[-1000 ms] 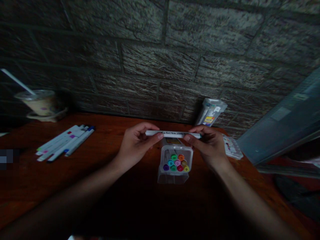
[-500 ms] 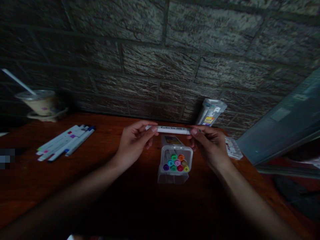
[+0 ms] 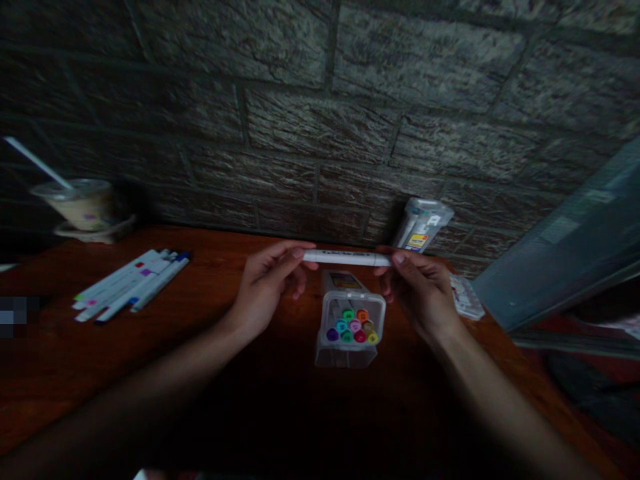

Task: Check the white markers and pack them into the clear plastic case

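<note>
A white marker [image 3: 347,258] with black print is held level between my two hands, above the table. My left hand [image 3: 267,283] pinches its left end between thumb and fingers. At the other end, the thumb and fingers of my right hand [image 3: 420,283] are closed on the marker's tip. Just below and between the hands lies a clear plastic marker case [image 3: 345,283], its open end towards me. Several markers [image 3: 354,325] show their coloured round ends inside it, among them green, orange, purple, red and yellow.
Several white markers [image 3: 130,287] lie in a loose bundle on the wooden table [image 3: 210,380] at left. Behind them stands a lidded drink cup [image 3: 83,207] with a straw. A second clear case [image 3: 423,223] leans by the stone wall [image 3: 300,120]; a small flat box [image 3: 467,297] lies right.
The marker has shifted slightly to the right between my hands, so more of its left end shows. My hands have barely moved, and the case stays where it was.
</note>
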The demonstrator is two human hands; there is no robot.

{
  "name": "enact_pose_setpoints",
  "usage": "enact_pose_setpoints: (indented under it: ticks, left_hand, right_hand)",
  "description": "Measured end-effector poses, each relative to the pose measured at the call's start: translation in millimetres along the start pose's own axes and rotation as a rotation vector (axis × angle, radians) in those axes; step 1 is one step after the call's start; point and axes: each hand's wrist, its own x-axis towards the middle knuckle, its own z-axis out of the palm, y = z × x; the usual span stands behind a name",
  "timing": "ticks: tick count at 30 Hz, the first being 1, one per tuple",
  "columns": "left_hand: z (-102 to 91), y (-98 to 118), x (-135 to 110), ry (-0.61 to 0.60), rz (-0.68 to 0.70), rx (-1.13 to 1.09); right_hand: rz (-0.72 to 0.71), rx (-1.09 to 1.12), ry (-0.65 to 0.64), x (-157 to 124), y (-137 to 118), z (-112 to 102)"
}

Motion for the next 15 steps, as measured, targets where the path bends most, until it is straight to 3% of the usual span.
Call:
enact_pose_setpoints:
  ticks: [15]
  left_hand:
    - [-2.9, -2.6, 1.3, -0.006, -0.038, -0.083]
  right_hand:
    - [0.060, 0.088, -0.023, 0.2, -2.8, -2.3]
